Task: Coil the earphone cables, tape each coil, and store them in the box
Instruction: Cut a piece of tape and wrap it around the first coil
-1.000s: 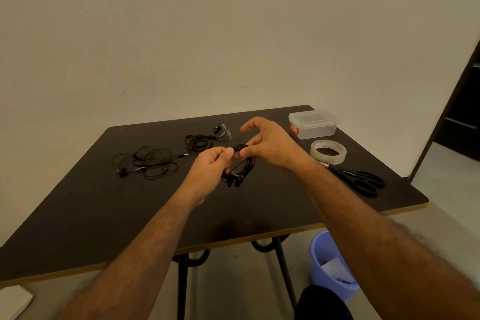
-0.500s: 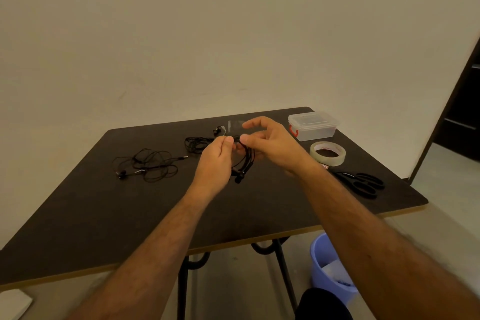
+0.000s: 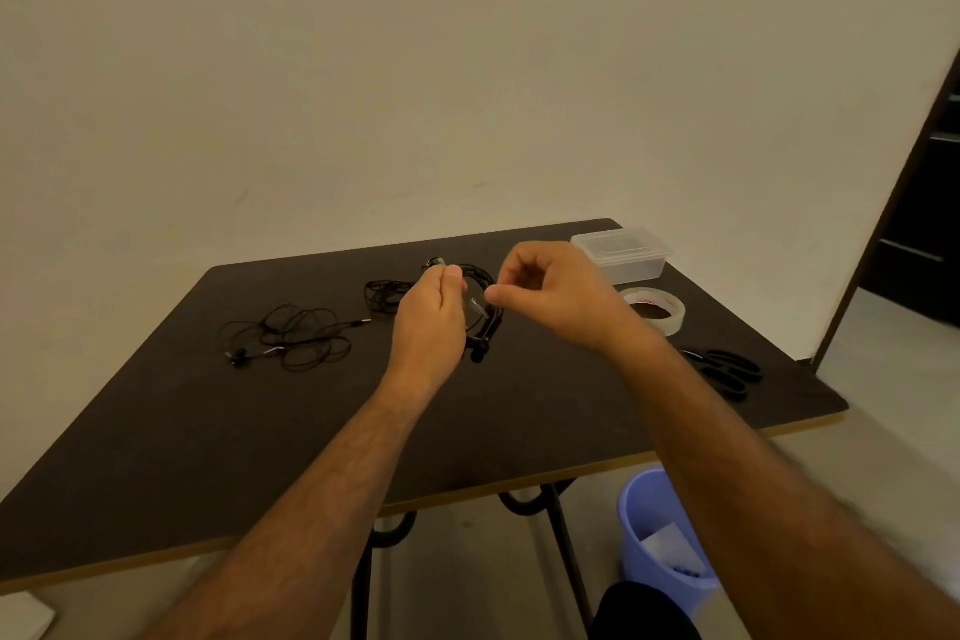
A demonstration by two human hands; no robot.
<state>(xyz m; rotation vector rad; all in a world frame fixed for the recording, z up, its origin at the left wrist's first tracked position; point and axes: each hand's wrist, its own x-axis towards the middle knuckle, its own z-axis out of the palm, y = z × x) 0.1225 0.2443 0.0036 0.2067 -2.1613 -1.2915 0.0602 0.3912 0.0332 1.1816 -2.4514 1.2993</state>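
**Tape goes on the coil in my hands**

My hands have come up a little and closer to the far side of the table (image 3: 260, 431) than a second ago. My left hand (image 3: 430, 322) holds the coil (image 3: 488, 322) of black earphone cable above the table, fingers curled round it with the thumb on top. A second ago my right hand (image 3: 550, 294) was spread above the coil with the fingers stretched out. Now its fingers are curled in, and thumb and forefinger pinch just beside the coil. Between the two hands I see a short pale strip (image 3: 477, 307); I think it is the piece of tape, but it is small and I cannot tell for sure.

So I judge that the coiling of this earphone is finished and I am at the taping step. Next I should wrap the strip round the bundle and press it closed, without letting the loops spring apart.

Two more earphones lie on the table: a loose tangle (image 3: 296, 335) at the left, well apart, and a smaller bundle (image 3: 382, 294) just left of my left hand. The box (image 3: 621, 252) stands at the far right with its lid on. The tape roll (image 3: 655, 309) is near it and the scissors (image 3: 724, 372) are nearer to me. Nothing is stored in the box yet, as far as I can see.
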